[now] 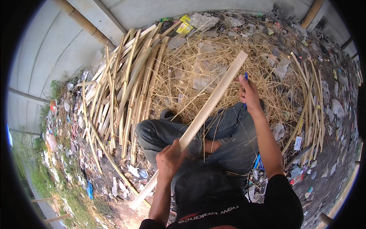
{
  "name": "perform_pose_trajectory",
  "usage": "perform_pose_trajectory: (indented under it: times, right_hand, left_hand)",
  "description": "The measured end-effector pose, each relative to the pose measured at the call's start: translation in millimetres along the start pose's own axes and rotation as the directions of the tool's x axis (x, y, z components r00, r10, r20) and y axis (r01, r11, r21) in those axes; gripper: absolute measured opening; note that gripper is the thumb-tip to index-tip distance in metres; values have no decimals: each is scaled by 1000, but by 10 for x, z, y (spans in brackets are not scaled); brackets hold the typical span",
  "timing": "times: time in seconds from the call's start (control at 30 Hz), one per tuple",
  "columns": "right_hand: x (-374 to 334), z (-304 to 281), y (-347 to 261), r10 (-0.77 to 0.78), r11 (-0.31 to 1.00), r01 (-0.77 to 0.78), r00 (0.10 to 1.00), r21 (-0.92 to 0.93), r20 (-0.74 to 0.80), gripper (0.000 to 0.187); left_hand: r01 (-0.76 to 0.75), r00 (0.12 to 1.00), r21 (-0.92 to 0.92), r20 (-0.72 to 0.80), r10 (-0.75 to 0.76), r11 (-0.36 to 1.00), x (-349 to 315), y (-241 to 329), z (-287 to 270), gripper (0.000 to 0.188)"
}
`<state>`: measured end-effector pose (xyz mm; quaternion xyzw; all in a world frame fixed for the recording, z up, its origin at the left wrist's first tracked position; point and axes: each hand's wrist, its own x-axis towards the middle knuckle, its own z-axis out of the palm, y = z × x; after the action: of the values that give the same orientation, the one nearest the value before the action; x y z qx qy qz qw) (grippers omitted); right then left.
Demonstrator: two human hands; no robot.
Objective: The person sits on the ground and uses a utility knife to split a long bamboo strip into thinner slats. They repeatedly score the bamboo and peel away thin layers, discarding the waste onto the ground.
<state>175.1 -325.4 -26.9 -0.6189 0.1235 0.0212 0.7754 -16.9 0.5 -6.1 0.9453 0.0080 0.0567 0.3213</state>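
The left hand (169,158) is closed in a full grip around a long, flat, pale bamboo slat (198,122), holding it a little below its middle. The slat runs slantwise across the person's lap, its lower end near the ground at the left and its upper end raised over the straw ahead. The right hand (248,93) is curled shut on a small blue-handled tool (246,76), set against the slat's right edge near the upper end; the tool's working part is hidden by the fingers.

The person sits with knees bent in grey trousers (228,133). In front of them lies a heap of dry yellow shavings and straw (198,65), with bits of clear plastic in it. To the left is a stack of split bamboo strips (126,87), fanned out against a pale concrete wall (45,53). A smaller bundle of thin strips (312,103) lies to the right, on littered dirt ground (335,126).
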Motion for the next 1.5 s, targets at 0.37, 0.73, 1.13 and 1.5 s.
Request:
perform_pose_trajectory:
  times: [0.37, 0.73, 1.13, 1.5]
  right_hand:
    - [-1055, 816, 967, 69, 958, -17, 983, -285, 172, 40]
    - [-818, 644, 1177, 241, 910, -108, 924, -401, 298, 27]
    - [-1181, 959, 1512, 287, 499, 401, 760, -769, 583, 44]
    - [-1065, 1104, 1300, 168, 208, 614, 744, -761, 646, 47]
  left_hand:
    - [-19, 999, -96, 30, 22, 995, 72, 127, 668, 60]
    - [218, 924, -284, 369, -103, 934, -29, -563, 843, 42]
    - [274, 927, -320, 339, -160, 907, -125, -820, 927, 34]
    - [243, 914, -247, 383, -136, 938, -198, -841, 455, 33]
